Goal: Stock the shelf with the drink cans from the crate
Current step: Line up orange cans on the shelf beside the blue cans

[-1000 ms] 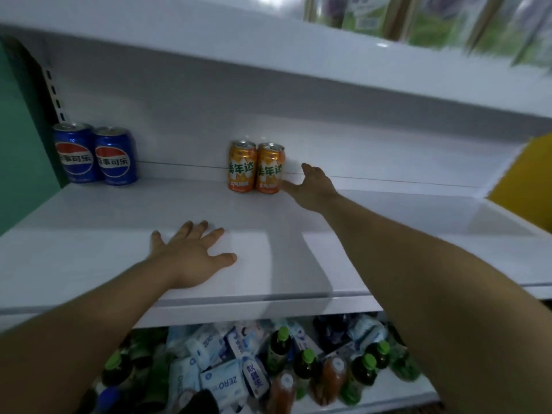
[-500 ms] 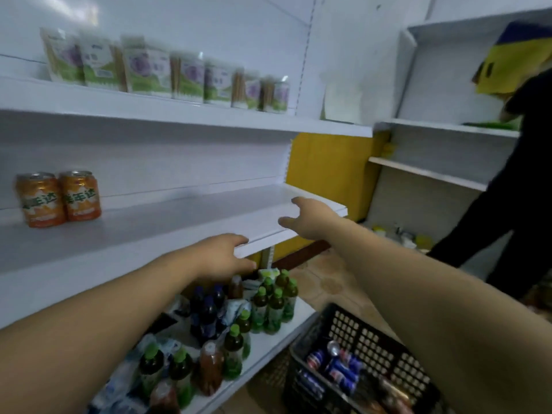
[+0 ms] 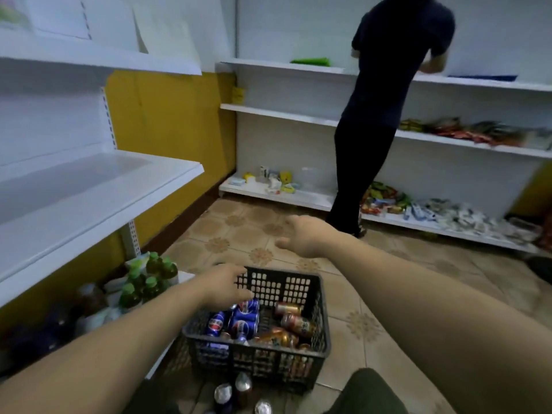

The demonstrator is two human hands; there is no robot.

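— Hands, first?
— Nearer, the left hand (image 3: 230, 283), held low over the far left corner of the black crate (image 3: 325, 330), fingers loose and curled a little, gripping nothing. Farther out, the right hand (image 3: 301, 237), hung above the tiled floor (image 3: 233, 231) past the crate, fingers relaxed and slightly apart, also empty.
— And the drink cans?
— Lay jumbled inside the crate: blue cans (image 3: 239, 319) on the left, just below the left hand; orange cans (image 3: 295, 324) on the right. Crate, set on the floor beside the white shelf (image 3: 104, 186), green-capped bottles (image 3: 149, 282) underneath. Beyond, back turned, a person in dark clothes (image 3: 388, 85) at another shelf.
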